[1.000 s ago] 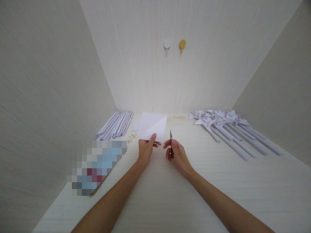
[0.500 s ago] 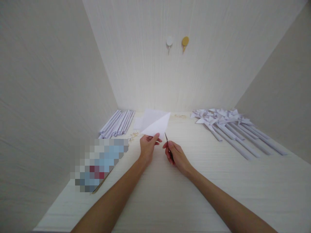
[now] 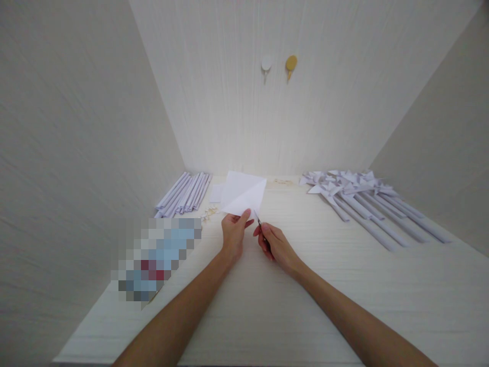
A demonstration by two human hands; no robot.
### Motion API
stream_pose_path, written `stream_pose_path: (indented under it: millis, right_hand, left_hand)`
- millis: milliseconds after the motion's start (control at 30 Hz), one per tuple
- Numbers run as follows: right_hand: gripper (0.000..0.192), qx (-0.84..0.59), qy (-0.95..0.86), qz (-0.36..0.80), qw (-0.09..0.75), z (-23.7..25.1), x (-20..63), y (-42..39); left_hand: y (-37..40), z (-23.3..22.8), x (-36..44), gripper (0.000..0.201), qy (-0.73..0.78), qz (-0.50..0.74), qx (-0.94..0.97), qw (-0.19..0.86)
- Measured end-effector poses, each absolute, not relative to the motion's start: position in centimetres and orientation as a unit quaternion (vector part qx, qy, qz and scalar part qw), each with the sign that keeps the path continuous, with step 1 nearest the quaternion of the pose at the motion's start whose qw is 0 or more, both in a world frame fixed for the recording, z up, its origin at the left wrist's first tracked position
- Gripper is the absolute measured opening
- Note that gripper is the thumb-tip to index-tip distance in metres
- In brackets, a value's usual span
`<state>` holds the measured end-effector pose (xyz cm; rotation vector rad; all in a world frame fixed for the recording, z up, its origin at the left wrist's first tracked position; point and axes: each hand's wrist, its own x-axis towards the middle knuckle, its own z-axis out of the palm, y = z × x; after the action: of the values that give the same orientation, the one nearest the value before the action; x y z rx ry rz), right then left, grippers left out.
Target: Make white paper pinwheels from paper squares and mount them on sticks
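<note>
Left hand (image 3: 233, 234) pinching creased white sheet (image 3: 243, 191) by its near edge, sheet at 12 o'clock from hands | right hand (image 3: 277, 243) curled round scissors (image 3: 260, 223), tip by sheet's 5 o'clock corner, contact unclear | paper rolls (image 3: 184, 194), 10 o'clock | paper pinwheels (image 3: 346, 186), 2 o'clock
</note>
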<state>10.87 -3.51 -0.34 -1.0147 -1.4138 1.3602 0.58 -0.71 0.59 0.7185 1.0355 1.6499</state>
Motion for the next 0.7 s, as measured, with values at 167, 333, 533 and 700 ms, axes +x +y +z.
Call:
stream_pose_path:
  millis: [167, 333, 533, 700]
  right_hand:
    - [0.035, -0.417, -0.571, 0.551, 0.444, -0.44, 10.87, -3.45]
    - [0.035, -0.424, -0.568, 0.555, 0.436, -0.39, 10.90, -3.34]
    - [0.036, -0.430, -0.566, 0.558, 0.428, -0.27, 10.90, -3.38]
    - [0.035, -0.432, -0.567, 0.558, 0.425, -0.19, 10.94, -3.42]
  left_hand:
    - [-0.64, 0.52, 0.54, 0.022, 0.433, 0.684, 0.310, 0.498]
    - [-0.58, 0.41, 0.50, 0.023, 0.436, 0.681, 0.321, 0.494]
    - [-0.66, 0.66, 0.47, 0.021, 0.442, 0.683, 0.322, 0.485]
    - [-0.68, 0.80, 0.43, 0.021, 0.446, 0.680, 0.322, 0.485]
